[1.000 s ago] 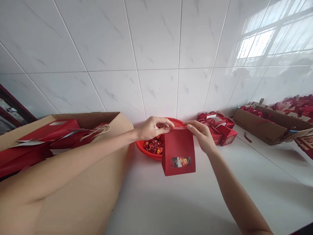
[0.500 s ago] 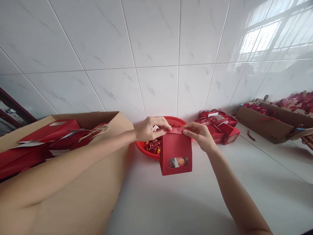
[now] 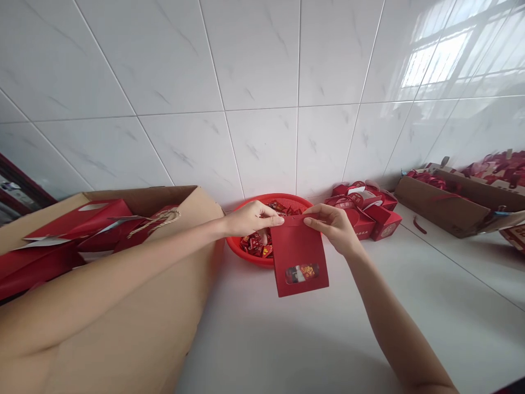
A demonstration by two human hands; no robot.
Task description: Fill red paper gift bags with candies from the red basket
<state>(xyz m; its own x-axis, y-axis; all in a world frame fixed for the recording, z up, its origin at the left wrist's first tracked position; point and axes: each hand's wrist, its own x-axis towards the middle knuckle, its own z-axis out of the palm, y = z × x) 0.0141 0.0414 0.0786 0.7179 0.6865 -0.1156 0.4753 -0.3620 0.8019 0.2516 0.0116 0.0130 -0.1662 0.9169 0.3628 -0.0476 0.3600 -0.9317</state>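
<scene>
A red paper gift bag hangs between my hands, its top edge pinched at both corners. Through the small clear window near its bottom, dark and gold wrapped pieces show. My left hand is closed on the bag's upper left corner, thumb on the near side. The upper right corner is in the closed fingers of my right hand. Partly hidden behind the bag and my left hand is a red plastic basket, which holds many small red-wrapped sweets.
At left stands a large cardboard box with red bags inside. Several red gift boxes are piled right of the basket. Farther right, a long cardboard box holds red ribboned items. A tiled wall rises behind the white tabletop.
The bag's top strip, earlier folded forward and visible as a lighter band, now stands flatter in line with the front. The bag has tilted slightly, its bottom swinging a little right.
</scene>
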